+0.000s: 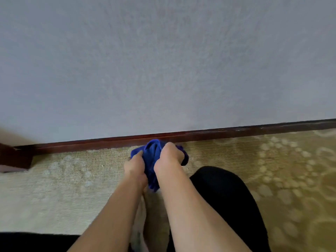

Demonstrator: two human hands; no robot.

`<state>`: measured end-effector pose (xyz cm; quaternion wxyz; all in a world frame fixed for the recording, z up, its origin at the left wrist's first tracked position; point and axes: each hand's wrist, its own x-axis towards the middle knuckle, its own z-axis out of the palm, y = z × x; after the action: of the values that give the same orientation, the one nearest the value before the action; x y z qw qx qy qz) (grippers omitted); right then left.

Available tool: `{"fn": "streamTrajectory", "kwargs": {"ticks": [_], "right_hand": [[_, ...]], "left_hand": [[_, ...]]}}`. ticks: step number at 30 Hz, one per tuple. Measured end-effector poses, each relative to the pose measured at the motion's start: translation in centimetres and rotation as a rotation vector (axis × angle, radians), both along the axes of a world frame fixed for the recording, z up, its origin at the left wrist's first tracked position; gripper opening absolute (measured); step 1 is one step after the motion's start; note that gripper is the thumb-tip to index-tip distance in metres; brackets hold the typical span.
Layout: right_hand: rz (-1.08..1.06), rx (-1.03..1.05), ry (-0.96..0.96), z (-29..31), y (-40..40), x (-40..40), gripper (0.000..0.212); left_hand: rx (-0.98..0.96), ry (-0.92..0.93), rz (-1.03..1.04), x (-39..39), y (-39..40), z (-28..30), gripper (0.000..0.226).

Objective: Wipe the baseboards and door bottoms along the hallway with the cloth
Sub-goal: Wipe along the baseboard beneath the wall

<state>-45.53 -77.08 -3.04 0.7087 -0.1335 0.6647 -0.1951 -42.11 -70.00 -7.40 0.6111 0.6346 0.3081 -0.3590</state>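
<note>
Soft blue cloth (154, 157), all bunched and crumpled, held low over the carpet, its top edge right at the dark shiny wood baseboard (218, 132), maybe touching it, hard to tell. Left hand (135, 167) curled round the cloth's left side, thumb on top. Right hand (168, 157) gripping the right side, fingers tucked into the folds. Pale, grainy wall (163, 60) above. Bumpy tan carpet (54, 188) with lighter round blotches below. Black-clad knee (223, 193) at the right. Dark wooden corner (14, 157) far left.
</note>
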Motion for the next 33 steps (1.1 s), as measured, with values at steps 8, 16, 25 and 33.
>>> {"fn": "streamTrajectory", "kwargs": {"ticks": [8, 16, 25, 33], "right_hand": [[0.061, -0.171, 0.230, -7.3, -4.4, -3.9, 0.029], [0.141, -0.094, 0.294, -9.0, -7.9, -0.3, 0.030], [0.337, -0.072, 0.405, -5.7, -11.9, -7.4, 0.037], [0.325, -0.143, 0.033, -13.4, -15.7, -5.5, 0.040]], "left_hand": [[0.006, 0.043, 0.006, -1.9, -4.9, -4.5, 0.029], [-0.061, 0.111, 0.170, 0.6, -9.9, -7.3, 0.042], [0.258, 0.108, 0.131, -5.1, -12.8, -2.8, 0.025], [0.404, -0.400, 0.107, -3.3, -15.0, -8.7, 0.032]]}}
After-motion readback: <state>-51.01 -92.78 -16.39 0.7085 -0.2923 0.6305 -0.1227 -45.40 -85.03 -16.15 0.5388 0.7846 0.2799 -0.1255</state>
